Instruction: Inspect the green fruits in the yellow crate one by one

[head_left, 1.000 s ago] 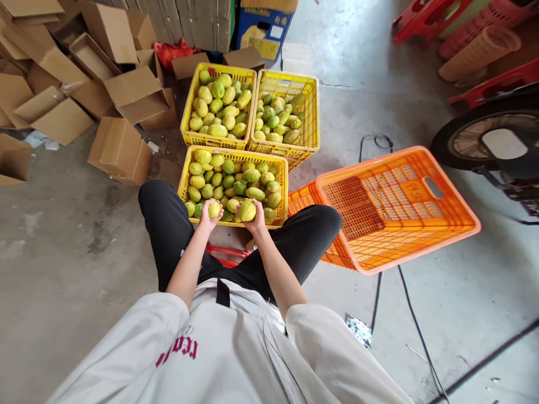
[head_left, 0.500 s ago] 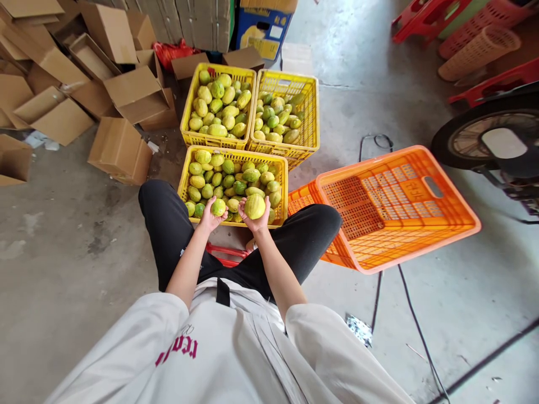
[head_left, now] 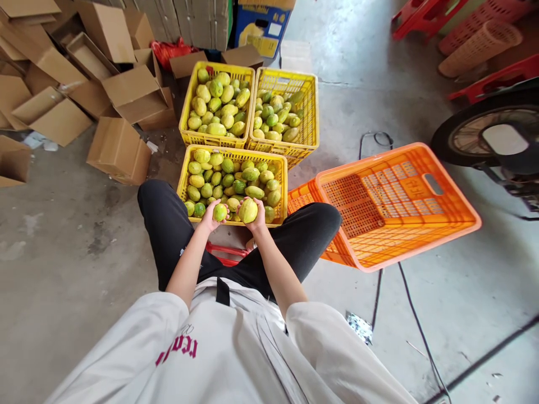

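Note:
My left hand (head_left: 213,216) has its fingers wrapped round a small green-and-yellow fruit (head_left: 219,212) that looks like a papaya. In my right hand (head_left: 257,220) lies a larger, mostly yellow papaya (head_left: 248,210), cupped from below and the side. Both hands are held side by side, palms up, over the near edge of a yellow crate (head_left: 284,191) between my knees. Many similar yellow and green papayas (head_left: 228,165) fill that crate. The hands hide some of the fruit at its front.
Behind stand two more yellow crates, a fuller left one (head_left: 184,120) and a less filled right one (head_left: 316,112). A tilted orange crate (head_left: 421,247) is beside my right knee. Cardboard boxes (head_left: 120,148) crowd the left; a wheel (head_left: 497,132) and black cables (head_left: 421,331) are right.
Both fruits have been turned in the hands and show different sides. The right hand rose slightly, then came back lower; the left moved a little rightward. Both grips are kept.

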Tool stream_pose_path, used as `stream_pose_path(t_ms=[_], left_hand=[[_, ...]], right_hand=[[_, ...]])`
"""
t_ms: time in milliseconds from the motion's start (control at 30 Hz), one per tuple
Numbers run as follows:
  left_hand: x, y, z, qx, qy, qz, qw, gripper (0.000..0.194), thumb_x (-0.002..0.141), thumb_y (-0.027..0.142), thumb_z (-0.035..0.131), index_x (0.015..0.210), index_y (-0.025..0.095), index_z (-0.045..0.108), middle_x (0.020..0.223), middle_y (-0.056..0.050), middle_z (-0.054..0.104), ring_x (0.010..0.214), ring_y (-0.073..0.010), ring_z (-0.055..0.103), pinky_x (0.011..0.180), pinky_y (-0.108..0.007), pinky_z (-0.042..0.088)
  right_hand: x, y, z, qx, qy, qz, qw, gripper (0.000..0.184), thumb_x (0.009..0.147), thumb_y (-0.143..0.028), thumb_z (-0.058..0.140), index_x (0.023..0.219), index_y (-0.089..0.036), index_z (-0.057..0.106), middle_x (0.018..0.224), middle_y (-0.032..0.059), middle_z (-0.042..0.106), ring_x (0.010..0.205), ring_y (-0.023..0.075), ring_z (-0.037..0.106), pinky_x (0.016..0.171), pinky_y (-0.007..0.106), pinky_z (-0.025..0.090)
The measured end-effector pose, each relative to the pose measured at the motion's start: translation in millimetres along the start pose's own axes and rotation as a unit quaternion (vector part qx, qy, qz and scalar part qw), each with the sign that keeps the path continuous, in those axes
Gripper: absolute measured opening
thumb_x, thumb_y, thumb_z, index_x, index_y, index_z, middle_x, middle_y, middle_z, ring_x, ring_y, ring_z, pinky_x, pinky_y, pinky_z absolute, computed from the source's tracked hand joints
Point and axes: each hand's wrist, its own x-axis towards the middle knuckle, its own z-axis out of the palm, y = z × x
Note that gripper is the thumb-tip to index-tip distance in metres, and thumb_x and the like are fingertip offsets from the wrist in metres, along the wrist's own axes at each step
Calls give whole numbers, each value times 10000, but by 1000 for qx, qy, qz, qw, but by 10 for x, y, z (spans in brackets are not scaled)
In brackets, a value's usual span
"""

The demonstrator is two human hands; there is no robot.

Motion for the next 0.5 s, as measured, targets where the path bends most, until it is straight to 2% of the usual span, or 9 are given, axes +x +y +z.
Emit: stream_pose_path(t_ms=[133,233,400,500], left_hand=[[25,17,-17,7,3,-20,1000,388,907,516,573,784,153,635,578,-59,627,403,-156,578,321,-210,349],[30,16,-27,-7,10,-23,1000,414,916,535,546,800,150,647,578,-66,632,409,-163,587,325,-216,364],[28,-1,5,-84,32,4,996,389,975,380,381,937,118,667,683,-111,695,561,-220,684,464,-299,542],[40,-9,20,-133,33,30,990,302,970,306,413,1042,134,650,781,-114,729,723,-243,739,602,-351,613]], right_hand=[[20,8,-8,-5,-3,2,1000,169,886,-358,533,861,-208,609,720,33,694,618,191,678,695,384,649],[12,11,-10,-1,6,-9,1000,178,900,-374,557,937,-214,628,752,31,711,654,192,701,697,368,649],[-16,6,-12,32,-30,-12,999,243,905,-375,553,1085,-230,625,869,37,745,873,237,747,819,480,644],[5,12,-5,40,-49,5,998,242,899,-337,542,1087,-202,616,900,70,753,969,274,745,842,536,632]])
